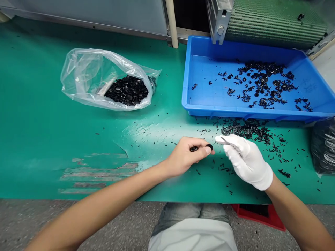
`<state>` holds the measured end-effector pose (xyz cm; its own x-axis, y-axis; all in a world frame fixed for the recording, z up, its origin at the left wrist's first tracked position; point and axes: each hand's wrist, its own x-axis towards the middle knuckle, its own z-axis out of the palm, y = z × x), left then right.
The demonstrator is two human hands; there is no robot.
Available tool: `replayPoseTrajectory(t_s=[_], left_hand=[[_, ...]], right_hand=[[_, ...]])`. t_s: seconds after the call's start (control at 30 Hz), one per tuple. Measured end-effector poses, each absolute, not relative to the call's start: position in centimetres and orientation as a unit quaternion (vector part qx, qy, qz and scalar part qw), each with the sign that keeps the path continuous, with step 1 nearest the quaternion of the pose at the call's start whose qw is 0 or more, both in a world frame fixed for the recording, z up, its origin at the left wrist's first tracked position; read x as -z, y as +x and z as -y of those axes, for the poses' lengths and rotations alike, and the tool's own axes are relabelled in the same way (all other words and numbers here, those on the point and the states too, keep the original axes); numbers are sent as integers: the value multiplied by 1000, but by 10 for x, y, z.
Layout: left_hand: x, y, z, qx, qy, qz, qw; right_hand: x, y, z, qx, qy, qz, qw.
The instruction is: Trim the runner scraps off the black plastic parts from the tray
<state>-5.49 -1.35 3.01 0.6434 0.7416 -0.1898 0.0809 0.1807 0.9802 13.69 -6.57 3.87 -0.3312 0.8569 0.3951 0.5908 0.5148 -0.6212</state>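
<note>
Left hand (pixel 183 157), bare: fingers (pixel 200 154) pinch a black disc (pixel 209 146) over the tabletop (pixel 39 139); more black pieces (pixel 193 149) show inside the curl. Right hand (pixel 248 160), gloved: closed on a thin dark sliver (pixel 224 140), probably a tool, tip near the disc. Risks: a loosened pinch could drop the disc among the scraps (pixel 246 129); a slipping sliver could nick the bare fingers.

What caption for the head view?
Bare left hand pinches round black part; gloved right hand holds thin tool near blue plastic tray.
</note>
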Motion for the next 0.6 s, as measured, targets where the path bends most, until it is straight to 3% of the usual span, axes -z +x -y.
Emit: replayPoseTrajectory(t_s=[0.27, 0.6], left_hand=[[-37, -57, 18, -344, 714, -347, 501], [-29, -55, 26, -388, 753, -349, 400]], right_hand=[[-37, 138, 71, 27, -462, 866, 193], [-41, 126, 80, 149, -509, 834, 148]])
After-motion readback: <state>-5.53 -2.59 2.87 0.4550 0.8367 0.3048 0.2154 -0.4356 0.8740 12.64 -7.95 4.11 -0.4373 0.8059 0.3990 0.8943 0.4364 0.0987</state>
